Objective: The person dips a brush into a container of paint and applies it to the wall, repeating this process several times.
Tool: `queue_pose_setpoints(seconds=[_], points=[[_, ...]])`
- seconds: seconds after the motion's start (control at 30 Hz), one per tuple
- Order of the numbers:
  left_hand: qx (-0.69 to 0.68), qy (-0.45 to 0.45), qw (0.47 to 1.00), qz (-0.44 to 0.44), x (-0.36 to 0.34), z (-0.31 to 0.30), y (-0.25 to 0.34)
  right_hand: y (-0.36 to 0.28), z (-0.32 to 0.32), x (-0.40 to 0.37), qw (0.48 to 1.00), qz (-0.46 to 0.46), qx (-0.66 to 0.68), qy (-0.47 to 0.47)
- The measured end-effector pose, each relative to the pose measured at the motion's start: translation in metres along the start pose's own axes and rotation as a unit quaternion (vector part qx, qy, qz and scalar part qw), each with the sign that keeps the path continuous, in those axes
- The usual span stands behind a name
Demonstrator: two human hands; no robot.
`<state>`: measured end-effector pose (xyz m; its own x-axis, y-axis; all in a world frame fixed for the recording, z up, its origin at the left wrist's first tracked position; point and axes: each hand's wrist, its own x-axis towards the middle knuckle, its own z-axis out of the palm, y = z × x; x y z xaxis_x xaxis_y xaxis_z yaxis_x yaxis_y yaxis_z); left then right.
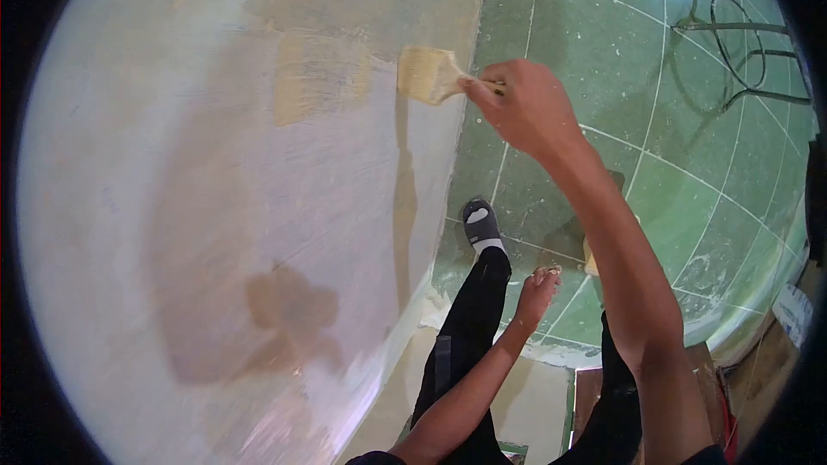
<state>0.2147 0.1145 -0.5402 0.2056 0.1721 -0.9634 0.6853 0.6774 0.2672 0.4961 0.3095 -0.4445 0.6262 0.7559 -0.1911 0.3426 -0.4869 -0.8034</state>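
"What are you on now?"

"Judging by the wide brush (425,76) up at the pale wall (336,181), brushing a coat on is the step in hand. A yellowish patch (323,77) lies on the wall just left of your bristles."

"And what does the next move call for?"

"I'd say a flat, even stroke with steady pressure, bristles leading toward the wall. Whether they touch it right now is hard to tell from this angle."

"How are my arms set?"

"Your right arm reaches far out over the green tiled floor (594,43), elbow only slightly bent. The right hand (530,103) is closed round the brush handle, thumb along it, with the bristles pointing left. Your left hand (539,288) hangs nearer to you, between the wall and your right forearm, fingers curled in; I can't tell whether it holds anything. Your shod foot (482,222) is on the floor beside the wall, farther off than that hand."
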Motion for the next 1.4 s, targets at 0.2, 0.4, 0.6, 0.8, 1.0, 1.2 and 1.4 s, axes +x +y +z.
queue_pose_setpoints(seconds=[0.2, 0.4, 0.6, 0.8, 1.0, 1.2, 1.4], points=[[-0.011, -0.001, 1.0, 0.006, -0.004, 0.005, -0.002, -0.074, -0.037, -0.005, 0.998, -0.037, 0.055, -0.004], [-0.02, -0.011, 0.999, 0.049, -0.006, 0.006, -0.005, -0.112, -0.092, -0.019, 0.981, -0.084, 0.172, 0.01], [-0.01, 0.011, 0.998, 0.064, -0.017, 0.009, 0.01, -0.097, -0.077, -0.021, 0.961, -0.088, 0.262, -0.016], [-0.009, 0.016, 1.0, 0.023, -0.01, 0.001, 0.003, 0.015, 0.041, -0.003, 0.974, 0.007, 0.223, -0.049], [0.026, -0.019, 0.999, -0.002, -0.004, -0.005, 0.016, 0.101, 0.094, -0.005, 0.995, 0.092, 0.021, -0.016], [-0.027, -0.041, 0.998, 0.037, 0.0, -0.009, 0.007, 0.01, 0.033, 0.003, 0.996, -0.034, 0.083, 0.018], [-0.02, -0.027, 0.999, -0.013, 0.0, -0.011, 0.022, -0.015, -0.022, -0.016, 0.96, -0.054, 0.272, -0.03]])
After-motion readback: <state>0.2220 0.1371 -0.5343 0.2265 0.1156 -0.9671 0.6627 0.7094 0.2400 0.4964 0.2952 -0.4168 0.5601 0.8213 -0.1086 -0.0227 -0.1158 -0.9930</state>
